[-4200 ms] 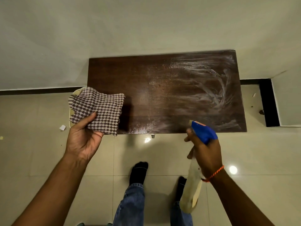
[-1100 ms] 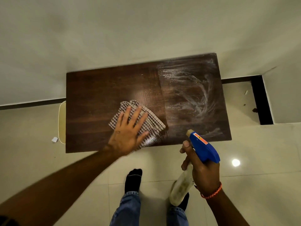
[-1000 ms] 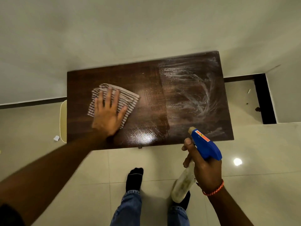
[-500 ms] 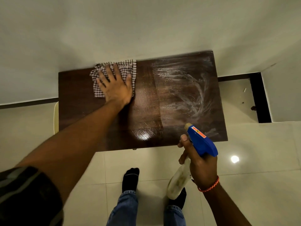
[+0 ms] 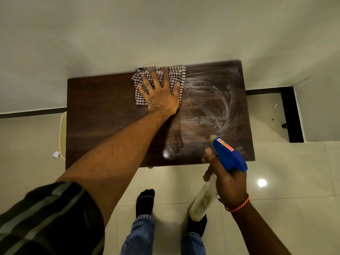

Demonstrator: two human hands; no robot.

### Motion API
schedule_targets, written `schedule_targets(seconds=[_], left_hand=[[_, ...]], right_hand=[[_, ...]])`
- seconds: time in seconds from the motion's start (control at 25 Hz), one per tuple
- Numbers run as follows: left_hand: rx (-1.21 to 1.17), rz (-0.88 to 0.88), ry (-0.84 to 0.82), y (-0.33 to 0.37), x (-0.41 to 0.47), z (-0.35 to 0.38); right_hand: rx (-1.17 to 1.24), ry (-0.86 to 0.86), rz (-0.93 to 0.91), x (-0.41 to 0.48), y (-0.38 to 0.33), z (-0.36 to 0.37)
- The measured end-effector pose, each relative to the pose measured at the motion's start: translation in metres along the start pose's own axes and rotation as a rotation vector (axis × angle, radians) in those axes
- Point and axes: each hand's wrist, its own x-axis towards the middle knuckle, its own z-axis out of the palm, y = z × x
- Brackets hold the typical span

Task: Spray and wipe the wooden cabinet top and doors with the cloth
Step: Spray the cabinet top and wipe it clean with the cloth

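The dark wooden cabinet top (image 5: 103, 115) lies below me against the wall. Its right half carries white swirled spray streaks (image 5: 219, 107); the left half looks dark and plain. My left hand (image 5: 161, 96) presses flat, fingers spread, on the brown-and-white checked cloth (image 5: 139, 89) at the back edge, near the middle. My right hand (image 5: 226, 183) grips a spray bottle (image 5: 228, 155) with a blue trigger head, held over the cabinet's front right edge, nozzle pointing at the top. The cabinet doors are hidden from this angle.
Pale tiled floor (image 5: 287, 181) surrounds the cabinet; my socked feet (image 5: 145, 201) stand just in front. A cream-coloured object (image 5: 62, 135) sits against the cabinet's left side, with a scrap of paper (image 5: 56, 154) nearby. A dark-framed recess (image 5: 292, 115) opens at the right.
My left hand has slid the cloth rightward along the back edge, up to the streaked area. The spray bottle in my right hand has hardly moved.
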Motion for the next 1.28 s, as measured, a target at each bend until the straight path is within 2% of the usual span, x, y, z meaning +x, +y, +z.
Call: schedule_targets(seconds=[0.12,0.28,0.44,0.6,0.88,1.0,1.08,1.16,1.28], left_hand=[[-0.014,0.001,0.013,-0.006,-0.037,0.017],[-0.054,-0.054,0.079,-0.017,-0.149,0.067],[-0.061,-0.132,0.021,-0.023,-0.202,0.090],[-0.034,-0.134,0.037,-0.022,-0.154,0.074],[-0.059,-0.101,0.012,0.006,-0.011,0.009],[-0.020,-0.026,-0.007,-0.003,0.010,-0.001],[0.023,0.077,0.008,-0.020,0.006,-0.002],[0.043,0.097,0.050,-0.049,0.009,-0.006],[0.007,-0.124,0.098,-0.143,0.016,-0.023]], right_hand=[[-0.016,0.006,-0.009,-0.003,-0.001,-0.007],[-0.023,0.005,-0.019,-0.013,0.000,-0.013],[0.011,0.024,0.006,-0.024,0.004,-0.014],[0.010,0.026,-0.007,-0.029,0.012,-0.013],[-0.010,0.046,-0.024,-0.012,0.015,-0.007],[-0.040,0.041,-0.033,-0.006,0.013,-0.007],[-0.060,0.021,-0.040,-0.003,0.010,-0.009],[-0.051,0.020,-0.045,-0.002,0.007,-0.013],[-0.033,0.011,-0.055,-0.015,0.006,-0.003]])
